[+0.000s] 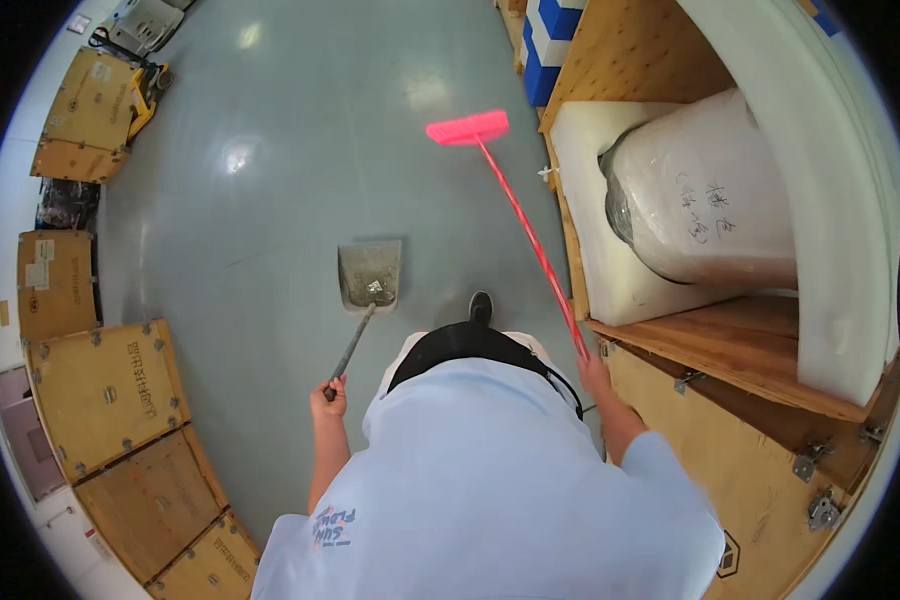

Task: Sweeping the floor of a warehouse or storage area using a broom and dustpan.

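Observation:
My left hand (328, 397) is closed round the dark handle of a grey dustpan (370, 262). The pan lies ahead of me, a little left of my feet, with some small light debris in it. In my right hand (595, 374) is the upper end of a long red handle belonging to a broom (530, 232). Its pink bristle head (468, 128) reaches far forward, beyond the dustpan and to its right. Whether the bristles touch the floor I cannot tell. One dark shoe (481, 307) shows below my waist.
Wooden crates (108, 398) line the left wall, with a yellow pallet jack (148, 98) farther off. Close on my right stands an open wooden crate (620, 62) holding a wrapped cylinder (705, 190) in white foam (580, 140). Blue and white blocks (542, 78) stand beyond it. Grey floor (300, 150) stretches ahead.

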### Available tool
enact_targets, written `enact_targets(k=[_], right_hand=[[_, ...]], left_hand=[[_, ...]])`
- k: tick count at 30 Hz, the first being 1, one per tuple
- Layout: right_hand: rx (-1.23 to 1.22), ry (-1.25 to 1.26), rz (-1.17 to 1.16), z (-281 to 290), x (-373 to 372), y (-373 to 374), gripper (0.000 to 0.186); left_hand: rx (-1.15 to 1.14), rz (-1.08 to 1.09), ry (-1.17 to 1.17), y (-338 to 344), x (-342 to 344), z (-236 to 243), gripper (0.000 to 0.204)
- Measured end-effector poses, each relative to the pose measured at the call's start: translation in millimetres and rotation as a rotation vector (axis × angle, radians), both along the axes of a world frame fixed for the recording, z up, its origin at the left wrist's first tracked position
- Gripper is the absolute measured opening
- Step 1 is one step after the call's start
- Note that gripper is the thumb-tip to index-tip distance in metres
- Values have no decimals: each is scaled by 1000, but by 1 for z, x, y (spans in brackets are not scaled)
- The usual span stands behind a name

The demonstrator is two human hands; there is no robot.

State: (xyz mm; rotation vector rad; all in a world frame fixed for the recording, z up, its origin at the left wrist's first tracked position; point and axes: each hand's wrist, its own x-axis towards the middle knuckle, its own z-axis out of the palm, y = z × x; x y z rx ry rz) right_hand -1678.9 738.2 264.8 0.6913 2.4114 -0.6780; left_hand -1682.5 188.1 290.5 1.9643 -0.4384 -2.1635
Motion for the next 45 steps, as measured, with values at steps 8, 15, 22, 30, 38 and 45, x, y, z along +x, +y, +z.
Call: enact_targets(k=[8, 15, 22, 30, 38, 45], right_hand=[[-77, -177, -121, 16, 104, 25, 30], [-205, -126, -50, -29, -83, -23, 37], [-103, 41, -8, -20, -50, -10, 37], [-72, -163, -67, -34, -49, 7, 29], [-132, -86, 73, -38, -299, -59, 42], [-90, 56, 217, -10, -312, -69, 38]], left_hand=[[-68, -146, -37, 9, -76, -4, 15], [-77, -327, -161, -4, -126, -23, 15], [-89, -272, -239, -3, -159, -5, 13], [-37, -109, -127, -35, -137, -25, 12], [-55, -94, -126, -24, -122, -6, 12], [-62, -82, -137, -32, -89, -28, 10]])
